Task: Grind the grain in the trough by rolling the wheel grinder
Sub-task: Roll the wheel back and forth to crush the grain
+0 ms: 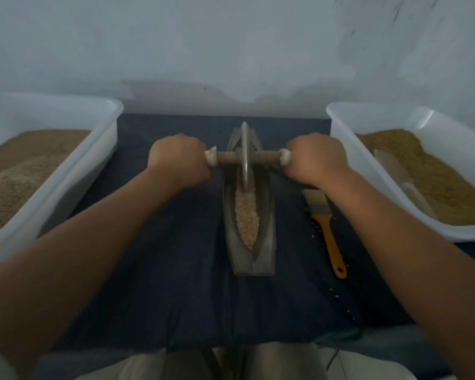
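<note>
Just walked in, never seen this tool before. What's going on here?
A person is grinding grain. The left hand and right hand each grip an axle end of the wheel grinder, whose wheel stands in the far half of the trough. More grain lies in the near half. A brush lies right of the trough.

Dim, bluish light is falling evenly, casting soft shadows. Everything is looking slightly blurred; the lens is bowing the white tubs (77, 168) at the edges.
</note>
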{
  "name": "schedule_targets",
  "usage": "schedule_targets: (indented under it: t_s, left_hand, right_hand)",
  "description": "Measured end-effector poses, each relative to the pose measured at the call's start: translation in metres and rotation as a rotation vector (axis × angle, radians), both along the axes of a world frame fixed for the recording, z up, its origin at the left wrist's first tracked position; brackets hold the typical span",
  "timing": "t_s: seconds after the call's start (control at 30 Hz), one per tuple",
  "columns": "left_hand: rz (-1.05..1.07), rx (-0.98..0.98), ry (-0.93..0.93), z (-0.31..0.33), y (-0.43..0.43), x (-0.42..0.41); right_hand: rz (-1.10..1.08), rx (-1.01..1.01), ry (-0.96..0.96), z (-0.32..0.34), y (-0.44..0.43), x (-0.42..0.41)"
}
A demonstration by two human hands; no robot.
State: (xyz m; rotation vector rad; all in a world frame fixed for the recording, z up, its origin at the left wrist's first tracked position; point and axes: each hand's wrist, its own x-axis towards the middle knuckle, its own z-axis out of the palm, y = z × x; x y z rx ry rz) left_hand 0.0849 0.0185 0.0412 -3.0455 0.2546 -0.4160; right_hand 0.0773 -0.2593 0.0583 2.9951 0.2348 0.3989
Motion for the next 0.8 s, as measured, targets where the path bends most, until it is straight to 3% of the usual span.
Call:
schedule_targets:
  t_s: [0.13, 0.3, 0.5, 0.6, 0.7, 0.8]
  left_hand:
    - [-0.075, 0.034, 0.008, -0.013, 0.019, -0.047]
    - [-0.286, 0.032, -0.212, -0.024, 0.038, -0.102]
    - [-0.068, 0.051, -0.077, -0.008, 0.01, -0.023]
    - [-0.005, 0.01, -0.005, 0.001, 0.003, -0.005]
    - [-0.034, 0.002, 0.033, -0.008, 0.011, -0.036]
    - [-0.155, 0.069, -0.108, -0.021, 0.027, -0.083]
  right_hand:
    - [0.103, 0.005, 0.057, -0.008, -0.009, -0.038]
    - [0.234, 0.052, -0.001, -0.019, -0.026, -0.1]
    - [0.002, 0.028, -0.037, -0.022, -0.006, -0.021]
    - [0.02, -0.014, -0.031, -0.01, -0.001, 0.0]
    - [0.066, -0.006, 0.065, -0.004, -0.006, -0.021]
    - [0.146, 0.054, 0.269, -0.003, -0.02, -0.067]
